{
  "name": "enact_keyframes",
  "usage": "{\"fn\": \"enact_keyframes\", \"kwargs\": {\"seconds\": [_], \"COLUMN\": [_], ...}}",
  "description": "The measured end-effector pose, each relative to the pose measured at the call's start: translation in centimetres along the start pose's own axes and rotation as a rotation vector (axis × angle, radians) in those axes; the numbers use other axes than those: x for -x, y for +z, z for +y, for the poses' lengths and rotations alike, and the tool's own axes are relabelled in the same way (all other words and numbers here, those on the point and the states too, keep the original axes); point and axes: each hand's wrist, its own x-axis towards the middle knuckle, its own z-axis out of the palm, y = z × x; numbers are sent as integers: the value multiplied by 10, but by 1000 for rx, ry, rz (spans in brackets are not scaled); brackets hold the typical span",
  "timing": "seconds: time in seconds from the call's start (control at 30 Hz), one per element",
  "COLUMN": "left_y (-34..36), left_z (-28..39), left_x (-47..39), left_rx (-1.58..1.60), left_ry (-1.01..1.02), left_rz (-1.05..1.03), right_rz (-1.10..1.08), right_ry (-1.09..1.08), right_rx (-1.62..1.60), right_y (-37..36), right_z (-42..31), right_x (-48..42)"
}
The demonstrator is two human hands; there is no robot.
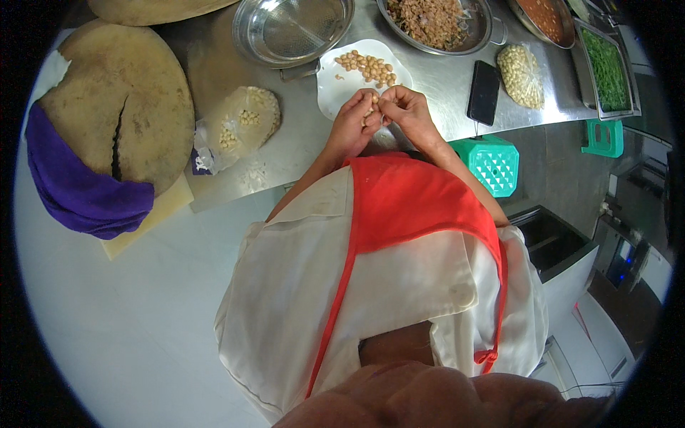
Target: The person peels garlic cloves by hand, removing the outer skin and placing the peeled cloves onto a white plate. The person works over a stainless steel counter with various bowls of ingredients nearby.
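My left hand (354,122) and my right hand (411,113) meet at the near rim of a white scalloped plate (330,85). A tan peanut (375,99) is pinched between the fingertips of both hands. Paler peanuts (368,112) show in the curled fingers of my left hand. On the plate's far side lies a loose pile of tan peanuts (369,67), apart from my hands. My right fingers partly cover one another, so anything deeper in that hand is hidden.
Behind the plate stand a steel pan (294,32) and a steel bowl of chopped food (428,24). Bags of pale peanuts (249,117) (520,75) lie on both sides. A phone (484,92) rests right, a cracked round chopping block (118,101) with purple cloth (85,187) left.
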Motion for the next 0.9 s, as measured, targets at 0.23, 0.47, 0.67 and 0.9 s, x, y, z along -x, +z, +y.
{"fn": "enact_keyframes", "kwargs": {"seconds": [0.23, 0.47, 0.67, 0.9], "left_y": [5, -5, 0, -9], "left_z": [7, 5, -1, 8], "left_x": [4, 1, 2, 7], "left_rx": [73, -226, -543, -229], "left_ry": [15, 114, 253, 19], "left_rz": [-7, 51, 135, -57], "right_rz": [34, 32, 17, -58], "right_ry": [-46, -99, -117, -110], "right_rx": [6, 65, 220, 249], "right_y": [6, 8, 4, -2], "right_z": [-3, -2, -1, -13], "right_x": [2, 5, 5, 9]}}
